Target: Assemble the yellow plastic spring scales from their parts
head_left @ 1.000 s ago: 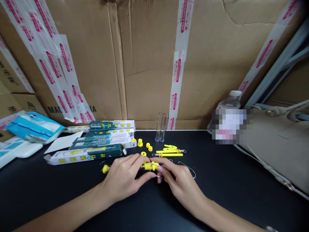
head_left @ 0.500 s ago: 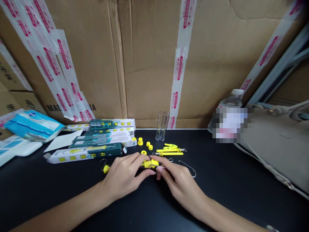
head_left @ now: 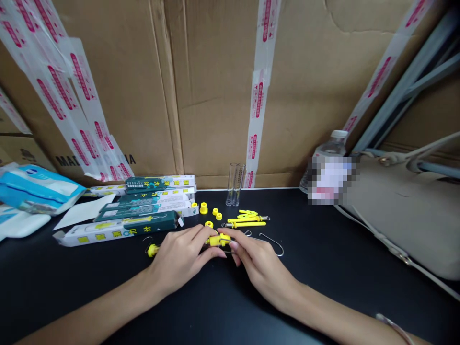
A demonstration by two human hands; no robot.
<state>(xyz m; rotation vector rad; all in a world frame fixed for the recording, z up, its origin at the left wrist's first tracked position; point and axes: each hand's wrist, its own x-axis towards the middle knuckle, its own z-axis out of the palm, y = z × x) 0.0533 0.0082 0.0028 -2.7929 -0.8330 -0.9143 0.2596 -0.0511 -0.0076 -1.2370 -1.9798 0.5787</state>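
Note:
My left hand (head_left: 181, 256) is closed around a spring scale, whose middle its fingers cover. The scale's yellow end fitting (head_left: 215, 240) shows between my hands, and a yellow cap (head_left: 153, 250) with a wire hook (head_left: 146, 243) juts out past my left knuckles. With fingers pinched, my right hand (head_left: 258, 258) grips a thin metal hook (head_left: 228, 252) at the yellow fitting; part of the wire is hidden. Just beyond that hand lies a loose metal hook (head_left: 277, 245). Yellow slider strips (head_left: 247, 224) with springs and several small yellow caps (head_left: 203, 208) lie farther back.
Two clear tubes (head_left: 235, 189) stand upright near the cardboard wall (head_left: 212, 96). Printed boxes (head_left: 118, 230) and a white sheet (head_left: 84, 212) lie at left, beside a blue packet (head_left: 39, 189). A bottle (head_left: 338, 143) and a beige bag (head_left: 402, 215) stand at right.
The view has shifted slightly, so everything sits a little farther left. Both hands keep their hold; the right fingers and the wire have turned a little at the yellow fitting.

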